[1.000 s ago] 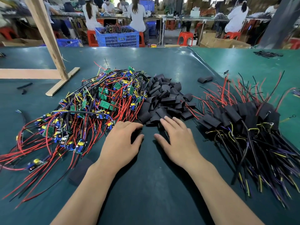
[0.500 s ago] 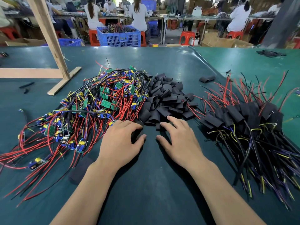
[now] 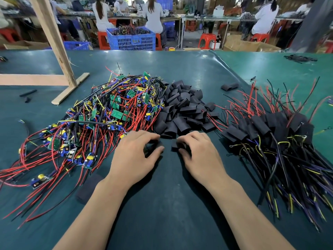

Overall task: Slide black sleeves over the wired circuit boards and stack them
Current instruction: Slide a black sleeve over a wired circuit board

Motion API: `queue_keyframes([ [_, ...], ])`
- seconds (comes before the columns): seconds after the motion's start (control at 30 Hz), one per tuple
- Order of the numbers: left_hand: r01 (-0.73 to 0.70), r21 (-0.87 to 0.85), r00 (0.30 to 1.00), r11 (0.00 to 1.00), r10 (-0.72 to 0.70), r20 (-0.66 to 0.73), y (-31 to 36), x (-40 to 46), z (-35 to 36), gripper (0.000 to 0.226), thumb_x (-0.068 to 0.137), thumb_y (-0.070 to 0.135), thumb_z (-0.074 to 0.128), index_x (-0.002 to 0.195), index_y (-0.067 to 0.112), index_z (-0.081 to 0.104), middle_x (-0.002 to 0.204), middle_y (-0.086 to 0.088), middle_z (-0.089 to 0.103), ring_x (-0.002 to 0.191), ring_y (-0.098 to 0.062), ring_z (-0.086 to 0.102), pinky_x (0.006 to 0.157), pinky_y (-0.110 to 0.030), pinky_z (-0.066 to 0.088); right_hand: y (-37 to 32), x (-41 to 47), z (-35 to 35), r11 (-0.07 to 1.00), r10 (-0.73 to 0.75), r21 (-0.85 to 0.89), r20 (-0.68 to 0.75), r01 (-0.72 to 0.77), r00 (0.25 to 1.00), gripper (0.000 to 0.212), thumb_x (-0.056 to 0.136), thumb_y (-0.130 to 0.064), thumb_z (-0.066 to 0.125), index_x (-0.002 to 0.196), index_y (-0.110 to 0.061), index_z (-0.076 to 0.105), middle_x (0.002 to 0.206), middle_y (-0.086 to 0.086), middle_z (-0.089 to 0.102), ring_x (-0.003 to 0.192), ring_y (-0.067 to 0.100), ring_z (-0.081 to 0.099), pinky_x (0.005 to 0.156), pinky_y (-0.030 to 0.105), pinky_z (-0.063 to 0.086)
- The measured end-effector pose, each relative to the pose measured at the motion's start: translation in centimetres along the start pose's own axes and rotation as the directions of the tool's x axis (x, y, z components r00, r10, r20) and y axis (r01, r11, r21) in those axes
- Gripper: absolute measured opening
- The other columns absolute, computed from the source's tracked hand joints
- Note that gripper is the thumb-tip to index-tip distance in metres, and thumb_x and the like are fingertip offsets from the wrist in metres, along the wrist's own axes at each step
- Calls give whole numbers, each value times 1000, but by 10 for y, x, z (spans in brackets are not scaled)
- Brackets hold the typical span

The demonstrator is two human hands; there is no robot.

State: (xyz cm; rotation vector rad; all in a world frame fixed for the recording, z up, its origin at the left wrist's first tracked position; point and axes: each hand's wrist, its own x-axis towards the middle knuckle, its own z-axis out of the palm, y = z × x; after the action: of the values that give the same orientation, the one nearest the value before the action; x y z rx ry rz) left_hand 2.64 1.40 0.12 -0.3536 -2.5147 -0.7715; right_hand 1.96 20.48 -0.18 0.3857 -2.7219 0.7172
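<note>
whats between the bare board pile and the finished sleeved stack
In the head view, the heap of loose black sleeves lies between the board pile and the sleeved stack, with both hands at its near edge.

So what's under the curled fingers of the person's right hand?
A black flattened sleeve pokes out between the thumb and fingers of the right hand, on the dark green table mat. The fingers cover most of it, so anything else beneath is hidden.

Your worktop (image 3: 162, 213): dark teal. Sleeve pile (image 3: 182, 109): black. Circuit boards (image 3: 117, 112): green, with blue and yellow parts, red and black wires. Crate (image 3: 132, 40): blue. Stools (image 3: 207, 39): red.
</note>
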Motion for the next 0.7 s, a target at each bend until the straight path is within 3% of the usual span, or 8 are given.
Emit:
queue_keyframes([
  [0.1,99,76,974,992,-81,-214,-3,3,-4,16,87,27,74,97,15,73,94,2,69,91,-24,58,81,-38,47,0,-1,0,999,8,32,-17,-7,1000,20,91,-23,66,111,-18,69,110,-3,61,110,22,49,93,36,44],
  [0.17,227,159,946,961,-178,-272,-11,5,-6,17,87,27,72,99,14,71,96,-3,69,92,-31,57,80,-42,46,1,-1,1,999,9,45,-22,-8,1000,20,92,-25,65,110,-18,69,109,-3,61,111,20,49,93,35,44],
  [0.3,377,156,920,913,-350,-174,-19,6,-5,25,91,32,67,107,12,71,104,-8,66,99,-34,58,80,-44,49,1,-2,2,999,3,43,-31,-2,1000,20,92,-26,65,108,-17,69,109,-5,62,110,19,49,92,33,44],
  [0.5,446,87,864,891,-403,-301,-22,8,-8,23,86,19,70,106,8,68,108,-13,59,92,-35,58,79,-39,42,1,-2,0,998,12,66,-33,-9,999,18,92,-27,65,106,-17,70,108,-5,62,109,17,49,90,29,42],
  [0.63,520,176,852,836,-491,-181,-27,6,-7,34,90,33,66,114,9,67,106,-12,67,101,-35,59,77,-37,43,1,-2,0,997,14,72,-28,-12,1000,18,92,-27,65,107,-18,70,108,-6,62,109,16,48,88,26,40],
  [0.7,503,114,854,857,-472,-220,-22,7,-9,30,89,32,65,110,12,69,101,-7,70,98,-30,62,78,-35,44,0,-2,0,997,15,76,-33,-13,999,17,92,-27,65,105,-18,70,107,-6,62,109,16,48,88,27,41],
])
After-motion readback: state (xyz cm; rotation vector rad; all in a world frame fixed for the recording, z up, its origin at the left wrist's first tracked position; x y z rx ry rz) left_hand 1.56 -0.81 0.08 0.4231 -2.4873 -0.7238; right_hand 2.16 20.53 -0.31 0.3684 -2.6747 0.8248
